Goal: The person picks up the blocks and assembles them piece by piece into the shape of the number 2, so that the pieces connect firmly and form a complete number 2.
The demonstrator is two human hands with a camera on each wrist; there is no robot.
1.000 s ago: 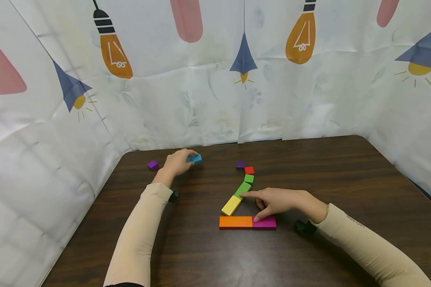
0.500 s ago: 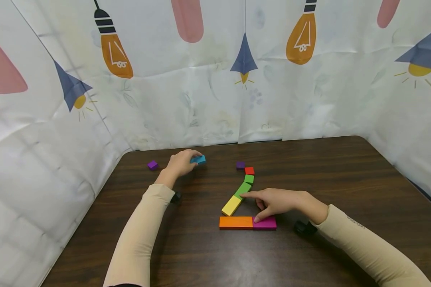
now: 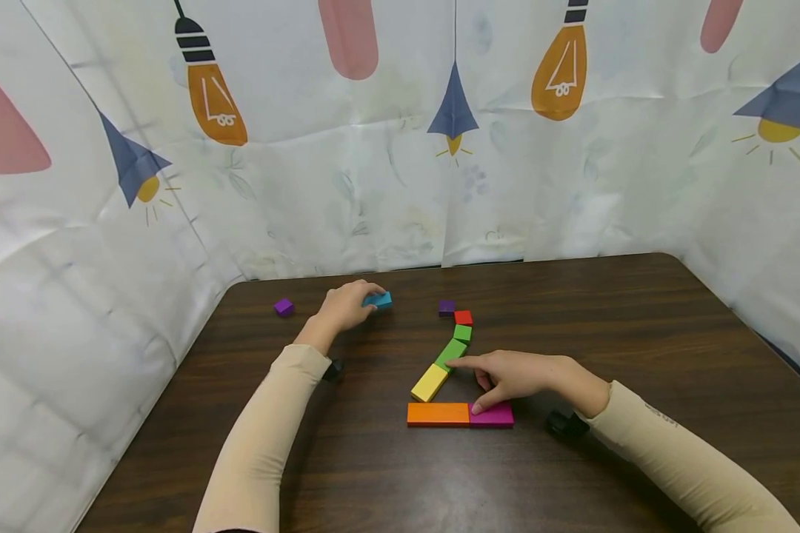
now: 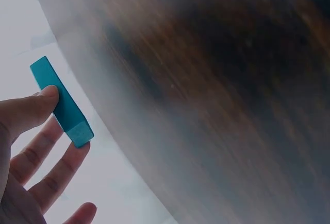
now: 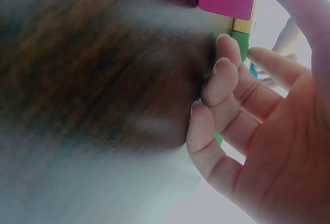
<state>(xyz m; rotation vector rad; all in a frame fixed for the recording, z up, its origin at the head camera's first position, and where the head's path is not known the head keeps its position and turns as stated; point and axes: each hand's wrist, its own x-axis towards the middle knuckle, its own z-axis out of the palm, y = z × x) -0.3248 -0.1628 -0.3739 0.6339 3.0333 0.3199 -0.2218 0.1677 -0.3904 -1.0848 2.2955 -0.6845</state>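
Note:
Between thumb and fingers my left hand (image 3: 348, 306) pinches a blue block (image 4: 62, 103), a flat oblong piece. In the head view this blue block (image 3: 381, 300) is at the far left-centre of the table. With its index fingertip my right hand (image 3: 516, 371) touches the long green block (image 3: 451, 354), while its thumb rests on the magenta block (image 3: 492, 416). An orange block (image 3: 438, 414) lies end to end with the magenta one. From the yellow block (image 3: 430, 383), a slanted line runs back through the long green block, a small green block (image 3: 463, 333), a red block (image 3: 463, 317) and a dark purple block (image 3: 447, 307).
A lone purple block (image 3: 284, 307) lies at the back left of the brown table (image 3: 607, 318). Behind and beside the table hangs a white curtain (image 3: 400, 185) printed with lamps and bulbs.
My left hand has moved right and slightly toward me with the blue block. The right hand and the lined-up blocks have stayed in place.

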